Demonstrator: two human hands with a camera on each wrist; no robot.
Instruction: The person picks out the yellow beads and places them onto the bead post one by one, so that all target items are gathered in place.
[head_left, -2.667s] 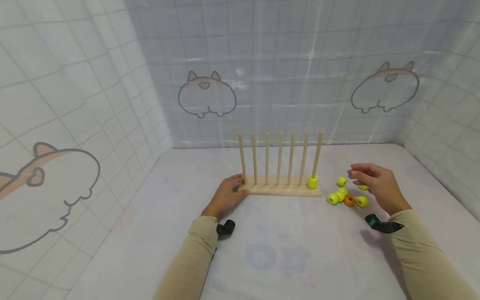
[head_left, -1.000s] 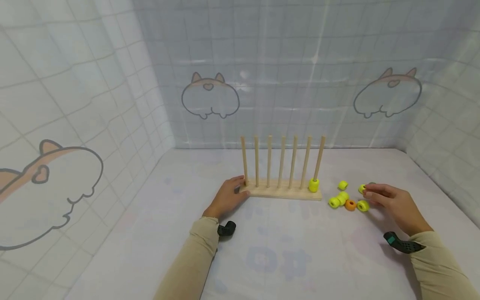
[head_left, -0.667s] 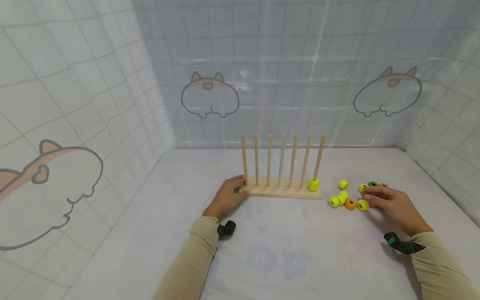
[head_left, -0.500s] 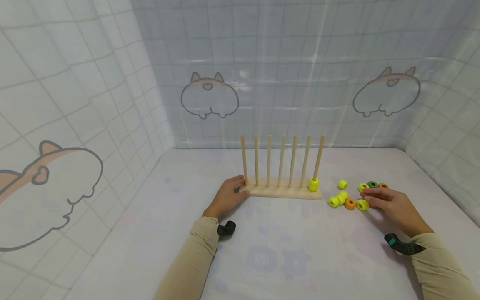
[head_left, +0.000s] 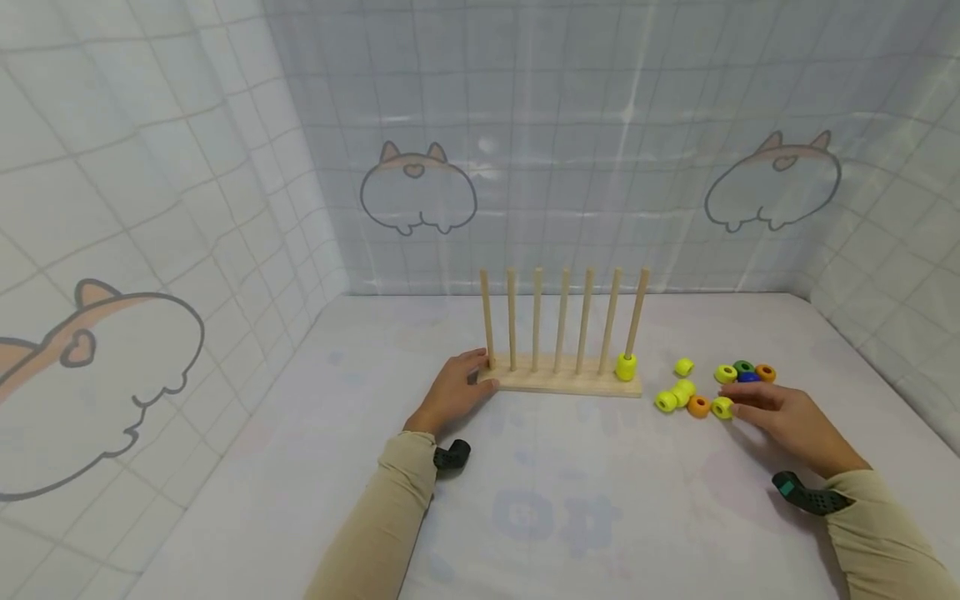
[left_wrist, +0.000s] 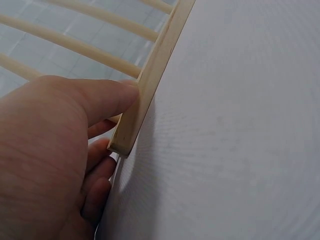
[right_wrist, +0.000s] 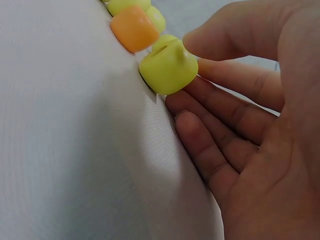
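The wooden peg stand (head_left: 562, 381), a flat base with a row of upright pegs, stands on the table. My left hand (head_left: 450, 393) grips its left end; in the left wrist view the thumb presses on the edge of the base (left_wrist: 150, 85) and the other fingers lie behind it. One yellow piece (head_left: 626, 367) is threaded at the foot of the rightmost peg. On the right, my right hand (head_left: 791, 421) pinches a yellow bead (right_wrist: 170, 67) with a hole through it, thumb on the near side and fingers beyond. The bead sits low at the tabletop beside an orange bead (right_wrist: 134, 29).
Left of the right hand lie touching yellow beads (head_left: 675, 396) and an orange one (head_left: 699, 407). A lone yellow bead (head_left: 684, 367) lies farther back. Behind the hand are yellow (head_left: 725, 374), green (head_left: 743, 367), blue (head_left: 748, 377) and orange (head_left: 766, 372) beads. Cloth walls (head_left: 585, 167) surround the table.
My right hand has come down and to the right from above the beads, then closed on the near yellow bead. The blue bead has come into sight. The left hand stays at the stand.
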